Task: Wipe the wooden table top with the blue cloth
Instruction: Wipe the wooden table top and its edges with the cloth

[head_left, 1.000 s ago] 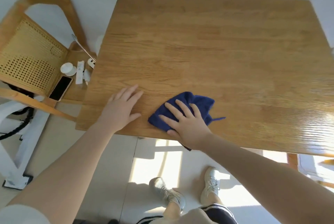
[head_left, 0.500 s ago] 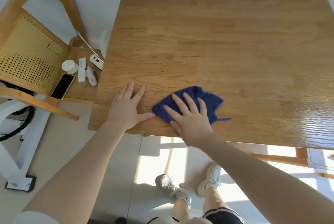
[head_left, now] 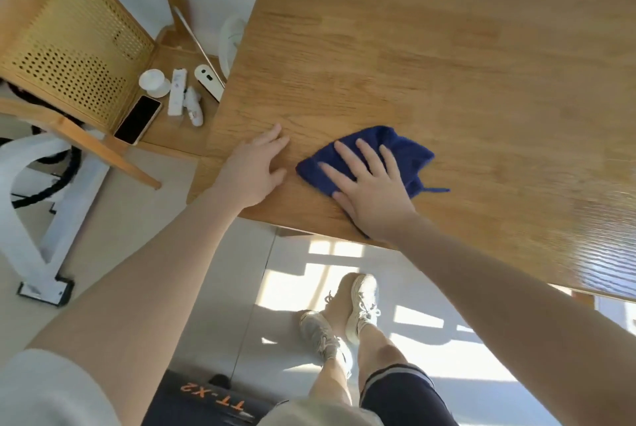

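Observation:
The wooden table top fills the upper right of the head view. A crumpled blue cloth lies near the table's near left corner. My right hand presses flat on the cloth with fingers spread, covering its near half. My left hand rests flat on the bare wood just left of the cloth, fingers together, holding nothing. A loose thread of the cloth trails to the right.
Left of the table stands a wooden chair with a cane back; on its seat lie a phone, a small white cup and white gadgets. A white frame stands on the floor. My legs and shoes are below the table edge.
The view has swung so the table corner sits more to the right and looks tilted. Both hands and the cloth have stayed near the table's near left corner.

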### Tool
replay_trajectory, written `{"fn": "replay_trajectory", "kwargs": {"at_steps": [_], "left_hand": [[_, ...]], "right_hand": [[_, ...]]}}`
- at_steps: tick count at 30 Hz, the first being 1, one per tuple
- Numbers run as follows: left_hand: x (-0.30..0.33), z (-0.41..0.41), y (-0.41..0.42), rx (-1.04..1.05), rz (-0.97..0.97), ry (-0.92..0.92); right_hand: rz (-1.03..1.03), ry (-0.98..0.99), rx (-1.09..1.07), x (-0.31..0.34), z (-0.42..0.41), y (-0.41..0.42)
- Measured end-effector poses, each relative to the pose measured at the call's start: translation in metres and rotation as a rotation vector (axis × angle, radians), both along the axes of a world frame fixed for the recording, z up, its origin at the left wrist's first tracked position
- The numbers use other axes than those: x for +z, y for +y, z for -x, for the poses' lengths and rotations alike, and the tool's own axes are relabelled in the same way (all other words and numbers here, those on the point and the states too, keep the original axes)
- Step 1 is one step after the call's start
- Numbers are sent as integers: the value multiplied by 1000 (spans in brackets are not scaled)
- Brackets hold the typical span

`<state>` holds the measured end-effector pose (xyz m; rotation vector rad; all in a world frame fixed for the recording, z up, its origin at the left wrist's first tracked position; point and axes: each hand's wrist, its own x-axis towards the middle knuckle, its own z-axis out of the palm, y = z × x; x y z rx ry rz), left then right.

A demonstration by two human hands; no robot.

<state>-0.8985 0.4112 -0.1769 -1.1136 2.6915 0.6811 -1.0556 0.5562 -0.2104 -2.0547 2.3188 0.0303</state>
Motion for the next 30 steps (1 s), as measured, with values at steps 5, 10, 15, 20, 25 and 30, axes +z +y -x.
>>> {"fn": "replay_trajectory", "kwargs": {"at_steps": [5,10,15,20,25,30], "left_hand": [[-5,-14,2,-22,168,118],[-14,-28,2,116,215,61],[-8,-38,2,282,181,-102],[-1,-45,-3,535,64,-241],[3,-50,-9,464,-40,-193],[16,-69,-26,545,-281,-63]], "right_hand": [[-62,-9,281,-2,-17,12],[-93,-93,149,7,0,-53],[-147,-101,16,9,-3,-92],[-136,-82,409,1,-47,-29],[-133,-94,498,4,-32,-70],[-143,-88,264,10,-38,-118]]}}
